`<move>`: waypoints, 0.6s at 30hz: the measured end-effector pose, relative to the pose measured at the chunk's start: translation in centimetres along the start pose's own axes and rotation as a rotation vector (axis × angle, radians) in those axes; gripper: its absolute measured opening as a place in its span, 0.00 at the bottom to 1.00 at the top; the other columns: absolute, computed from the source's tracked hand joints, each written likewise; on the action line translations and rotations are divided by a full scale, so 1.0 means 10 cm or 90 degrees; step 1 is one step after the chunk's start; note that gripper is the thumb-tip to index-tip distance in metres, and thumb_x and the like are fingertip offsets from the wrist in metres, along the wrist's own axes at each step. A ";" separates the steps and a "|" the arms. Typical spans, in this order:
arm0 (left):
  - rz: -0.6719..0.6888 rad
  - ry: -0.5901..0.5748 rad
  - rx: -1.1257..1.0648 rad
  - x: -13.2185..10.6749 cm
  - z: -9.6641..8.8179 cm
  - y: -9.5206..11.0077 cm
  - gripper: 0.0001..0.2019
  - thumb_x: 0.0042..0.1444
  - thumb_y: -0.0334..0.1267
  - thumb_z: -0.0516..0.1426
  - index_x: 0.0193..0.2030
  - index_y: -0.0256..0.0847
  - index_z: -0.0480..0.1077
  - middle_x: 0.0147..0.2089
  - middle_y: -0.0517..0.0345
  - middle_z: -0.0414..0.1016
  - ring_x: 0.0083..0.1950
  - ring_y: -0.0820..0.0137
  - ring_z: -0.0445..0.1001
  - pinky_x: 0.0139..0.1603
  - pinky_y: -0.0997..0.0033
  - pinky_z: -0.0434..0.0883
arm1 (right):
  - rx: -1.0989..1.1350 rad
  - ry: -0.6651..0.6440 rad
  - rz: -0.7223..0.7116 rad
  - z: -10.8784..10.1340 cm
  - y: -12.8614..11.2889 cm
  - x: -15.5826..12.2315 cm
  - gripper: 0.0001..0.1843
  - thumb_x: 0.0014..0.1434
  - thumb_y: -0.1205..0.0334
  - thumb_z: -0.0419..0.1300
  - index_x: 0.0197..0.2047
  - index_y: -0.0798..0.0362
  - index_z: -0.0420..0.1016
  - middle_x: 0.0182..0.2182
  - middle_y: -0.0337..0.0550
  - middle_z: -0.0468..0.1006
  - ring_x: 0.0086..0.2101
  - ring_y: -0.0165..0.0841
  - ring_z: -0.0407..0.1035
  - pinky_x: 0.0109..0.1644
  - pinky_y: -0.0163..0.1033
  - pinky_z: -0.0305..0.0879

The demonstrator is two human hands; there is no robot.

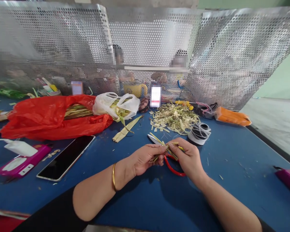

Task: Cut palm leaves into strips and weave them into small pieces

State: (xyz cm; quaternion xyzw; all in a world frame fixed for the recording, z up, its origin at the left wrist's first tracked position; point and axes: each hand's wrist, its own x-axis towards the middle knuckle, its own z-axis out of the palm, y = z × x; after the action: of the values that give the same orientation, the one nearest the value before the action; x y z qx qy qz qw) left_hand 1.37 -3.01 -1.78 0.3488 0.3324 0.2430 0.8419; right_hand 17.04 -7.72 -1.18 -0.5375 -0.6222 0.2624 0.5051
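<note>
Here, the left hand (pixel 148 158) and right hand (pixel 190 158) pinch thin yellow-green plant strips (pixel 170 150) above the blue bench (pixel 232 180), close together, probably for fine control. Red-handled steel scissors (pixel 169 167) sit beneath, seemingly for handiness; the grip hides whether they're hooked. Beyond spreads a heap of pale leaf scraps (pixel 175 117).

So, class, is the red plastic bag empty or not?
Not empty: long, dry-looking strips lie inside the red plastic bag, showing through its opening.
</note>
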 end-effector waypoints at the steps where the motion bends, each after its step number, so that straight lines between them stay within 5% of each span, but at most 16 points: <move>1: 0.000 -0.009 -0.003 0.00 0.00 0.00 0.11 0.50 0.39 0.66 0.30 0.33 0.74 0.21 0.62 0.68 0.23 0.77 0.68 0.30 0.76 0.68 | 0.005 0.004 0.004 0.00 0.00 0.00 0.11 0.60 0.60 0.57 0.29 0.53 0.76 0.28 0.42 0.77 0.32 0.33 0.70 0.38 0.36 0.64; 5: -0.016 -0.039 -0.002 0.00 0.00 0.00 0.17 0.53 0.49 0.63 0.32 0.33 0.74 0.26 0.59 0.72 0.26 0.74 0.72 0.35 0.70 0.72 | 0.014 0.016 0.014 -0.01 0.00 0.00 0.11 0.60 0.59 0.57 0.29 0.53 0.76 0.27 0.42 0.76 0.31 0.33 0.69 0.37 0.37 0.64; 13: 0.001 -0.017 -0.002 0.03 -0.01 -0.01 0.12 0.52 0.41 0.64 0.30 0.33 0.73 0.21 0.62 0.67 0.23 0.78 0.67 0.32 0.75 0.67 | -0.005 0.001 0.008 0.00 -0.03 -0.01 0.11 0.61 0.60 0.57 0.29 0.53 0.75 0.28 0.41 0.77 0.32 0.33 0.70 0.39 0.36 0.64; 18: 0.054 -0.036 0.075 0.03 -0.03 -0.01 0.15 0.49 0.46 0.66 0.31 0.34 0.73 0.21 0.65 0.63 0.24 0.79 0.63 0.33 0.74 0.64 | -0.041 -0.011 0.000 -0.01 0.02 0.02 0.09 0.58 0.57 0.60 0.40 0.51 0.77 0.39 0.44 0.78 0.41 0.37 0.72 0.47 0.40 0.65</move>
State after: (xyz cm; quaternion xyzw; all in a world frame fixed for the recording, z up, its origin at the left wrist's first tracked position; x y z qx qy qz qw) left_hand 1.36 -2.74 -2.14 0.4183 0.3070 0.2484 0.8180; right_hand 17.18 -7.52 -1.24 -0.5510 -0.6346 0.2469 0.4824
